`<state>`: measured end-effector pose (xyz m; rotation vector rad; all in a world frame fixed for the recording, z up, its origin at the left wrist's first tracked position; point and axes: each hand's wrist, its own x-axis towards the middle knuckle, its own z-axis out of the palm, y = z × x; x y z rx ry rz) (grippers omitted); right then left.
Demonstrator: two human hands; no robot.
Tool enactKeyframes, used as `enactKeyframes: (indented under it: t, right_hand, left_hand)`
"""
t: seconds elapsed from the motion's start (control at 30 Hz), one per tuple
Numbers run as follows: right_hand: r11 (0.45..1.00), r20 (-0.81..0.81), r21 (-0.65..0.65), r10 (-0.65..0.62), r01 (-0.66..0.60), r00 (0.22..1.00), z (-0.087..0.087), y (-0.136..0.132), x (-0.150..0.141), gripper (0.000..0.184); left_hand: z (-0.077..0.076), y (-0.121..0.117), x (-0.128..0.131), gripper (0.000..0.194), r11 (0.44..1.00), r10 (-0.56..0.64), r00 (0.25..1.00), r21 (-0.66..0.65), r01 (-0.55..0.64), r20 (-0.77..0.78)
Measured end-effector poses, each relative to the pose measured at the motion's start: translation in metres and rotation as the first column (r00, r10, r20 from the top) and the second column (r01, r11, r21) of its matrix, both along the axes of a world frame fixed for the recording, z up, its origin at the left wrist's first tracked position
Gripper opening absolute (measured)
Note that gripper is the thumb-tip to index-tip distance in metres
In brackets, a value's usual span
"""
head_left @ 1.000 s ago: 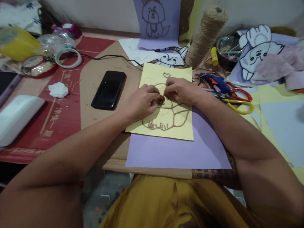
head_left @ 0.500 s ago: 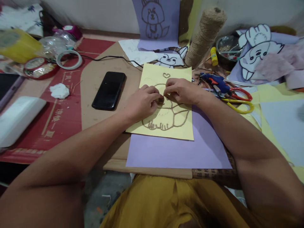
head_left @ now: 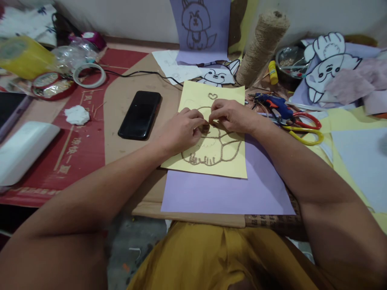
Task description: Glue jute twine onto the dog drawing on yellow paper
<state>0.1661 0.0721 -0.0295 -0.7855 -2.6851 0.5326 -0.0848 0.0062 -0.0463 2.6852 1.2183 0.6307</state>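
Note:
A yellow sheet of paper [head_left: 172,160] lies on a purple sheet [head_left: 226,197] in front of me. On the yellow sheet a brown cord-like outline forms an animal figure, with a small heart above it. My left hand [head_left: 189,127] rests on the sheet's left half, its fingers curled together over the figure. From the right, my right hand [head_left: 229,114] meets it, thumb and fingers pinched close to the left fingertips. Whatever is between the fingers of either hand is too small to make out. Part of the outline is hidden beneath both hands.
Left lie a black phone [head_left: 139,115], a tape roll [head_left: 89,75] and crumpled white tissue [head_left: 76,115]. Behind stands a twine cone [head_left: 262,47] beside a purple animal picture [head_left: 197,52]. At right are a glue stick [head_left: 273,72], scissors [head_left: 305,135] and blue-handled pliers [head_left: 278,106].
Both hands stay almost in the same place over the yellow sheet, fingertips close together. The whole view has shifted very slightly.

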Motion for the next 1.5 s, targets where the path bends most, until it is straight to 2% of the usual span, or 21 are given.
enactKeyframes:
  t: [0.23,0.43,0.5,0.63,0.83,0.93,1.03,1.13,1.2,1.33,1.5]
  right_hand:
    - [0.997,-0.017,-0.053,-0.061,0.06,0.998,0.0,0.0,-0.002,0.04]
    - [0.998,-0.011,-0.044,-0.051,0.051,0.999,-0.001,0.0,-0.004,0.038]
    - [0.999,-0.028,-0.042,-0.036,0.035,0.999,-0.003,0.001,-0.005,0.036]
    - [0.999,-0.06,-0.029,-0.021,0.02,0.998,-0.007,0.002,-0.004,0.035]
    - [0.997,-0.1,-0.066,-0.053,0.047,0.994,-0.007,0.005,-0.001,0.039]
    - [0.982,-0.11,-0.156,-0.125,0.107,0.986,-0.004,0.007,0.001,0.039]
    - [0.935,-0.108,-0.249,-0.285,0.252,0.952,-0.003,0.008,0.002,0.034]
    - [0.898,-0.163,-0.233,-0.415,0.374,0.895,-0.005,0.009,0.002,0.032]
    - [0.896,-0.241,-0.189,-0.438,0.401,0.866,-0.007,0.009,0.001,0.033]
    - [0.931,-0.349,-0.184,-0.362,0.315,0.864,-0.01,0.002,-0.004,0.04]
    - [0.97,-0.315,-0.201,-0.194,0.135,0.929,-0.013,-0.009,-0.011,0.049]
  left_hand:
    - [-0.002,0.0,-0.001,0.037,1.0,0.005,0.999,-0.017,-0.004,0.033]
    - [0.002,-0.002,-0.003,0.033,0.995,0.102,0.99,-0.015,-0.101,0.099]
    - [0.004,-0.003,-0.003,0.037,0.997,0.075,0.992,0.014,-0.077,0.1]
    - [0.004,-0.002,-0.003,0.044,0.999,-0.047,0.996,-0.002,0.047,0.074]
    - [-0.001,0.002,-0.004,0.037,0.998,-0.064,0.997,-0.013,0.065,0.031]
    - [-0.001,0.002,-0.005,0.035,0.997,-0.079,0.997,0.0,0.079,0.016]
    - [0.0,0.002,-0.004,0.035,0.997,-0.077,0.997,-0.016,0.077,0.017]
    - [0.001,0.001,-0.003,0.036,0.997,-0.062,0.998,-0.04,0.063,0.027]
    - [0.001,0.002,-0.003,0.036,0.997,-0.053,0.998,-0.054,0.054,0.031]
    - [0.0,0.003,-0.004,0.035,0.996,-0.072,0.996,-0.056,0.075,0.055]
    - [-0.003,0.003,-0.004,0.033,0.995,-0.076,0.99,-0.058,0.083,0.116]
